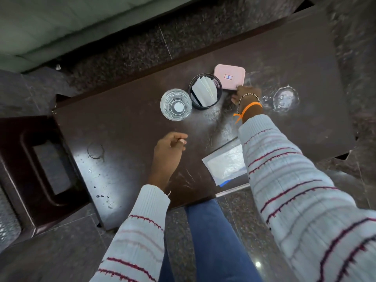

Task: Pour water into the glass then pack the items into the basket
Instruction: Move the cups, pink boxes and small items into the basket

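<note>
A clear glass (176, 104) with water in it stands on the dark table (126, 123). To its right a black mesh basket (205, 90) holds white folded papers. A pink square box (229, 76) lies behind the basket. My right hand (247, 96) reaches to the box's near right corner, and its fingers touch that edge. My left hand (169, 147) hovers over the table below the glass, fingers loosely curled and holding nothing that I can see. A clear plastic packet (225, 164) lies near the front edge, partly under my right sleeve.
Wet ring marks (284, 98) show on the table at the right. A dark wooden chair (40, 169) stands at the left of the table. Speckled stone floor surrounds it, and a pale green sofa (50, 27) lies beyond.
</note>
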Tool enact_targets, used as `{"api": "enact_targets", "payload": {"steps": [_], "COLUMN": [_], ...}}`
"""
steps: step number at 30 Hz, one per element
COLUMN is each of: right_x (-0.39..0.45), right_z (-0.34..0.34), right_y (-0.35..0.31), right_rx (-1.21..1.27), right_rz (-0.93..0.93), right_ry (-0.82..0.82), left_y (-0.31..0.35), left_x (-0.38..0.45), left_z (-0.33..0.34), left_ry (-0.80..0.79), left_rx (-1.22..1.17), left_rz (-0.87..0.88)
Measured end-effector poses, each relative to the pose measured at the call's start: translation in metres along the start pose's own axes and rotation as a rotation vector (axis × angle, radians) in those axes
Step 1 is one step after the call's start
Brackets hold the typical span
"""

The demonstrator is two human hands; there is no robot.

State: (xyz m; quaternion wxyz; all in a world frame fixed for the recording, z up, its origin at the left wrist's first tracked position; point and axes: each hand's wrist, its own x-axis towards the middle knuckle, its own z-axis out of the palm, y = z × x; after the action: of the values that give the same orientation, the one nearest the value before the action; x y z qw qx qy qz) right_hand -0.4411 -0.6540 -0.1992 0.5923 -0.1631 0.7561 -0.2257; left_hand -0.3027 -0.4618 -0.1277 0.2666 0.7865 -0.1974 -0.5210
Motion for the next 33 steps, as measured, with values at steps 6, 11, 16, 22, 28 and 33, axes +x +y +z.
{"api": "enact_targets", "payload": {"steps": [6,11,16,22,28,33], "right_x": [-0.002,-0.028,-0.07,-0.134,-0.196,-0.242], "right_z": [-0.006,-0.023,-0.032,-0.028,0.021,0.08], "right_y": [0.011,0.027,0.053,0.095,0.133,0.161], "right_rx": [0.112,0.285,0.482,0.59,0.37,0.228], "right_rz": [0.019,-0.001,-0.013,0.028,-0.006,-0.013], "right_ry": [-0.025,0.047,0.079,-0.039,-0.232,-0.378], "left_y": [-0.001,-0.007,-0.015,-0.034,-0.063,-0.1], "left_x": [0.001,-0.006,-0.017,-0.036,-0.057,-0.073], "left_z": [-0.008,-0.014,-0.018,-0.034,-0.084,-0.148], "left_ry": [0.031,0.025,0.023,0.03,0.149,0.294], "left_rx": [-0.042,-0.069,-0.119,-0.178,-0.308,-0.425], "left_rz": [-0.002,-0.001,0.012,0.029,0.038,-0.006]}}
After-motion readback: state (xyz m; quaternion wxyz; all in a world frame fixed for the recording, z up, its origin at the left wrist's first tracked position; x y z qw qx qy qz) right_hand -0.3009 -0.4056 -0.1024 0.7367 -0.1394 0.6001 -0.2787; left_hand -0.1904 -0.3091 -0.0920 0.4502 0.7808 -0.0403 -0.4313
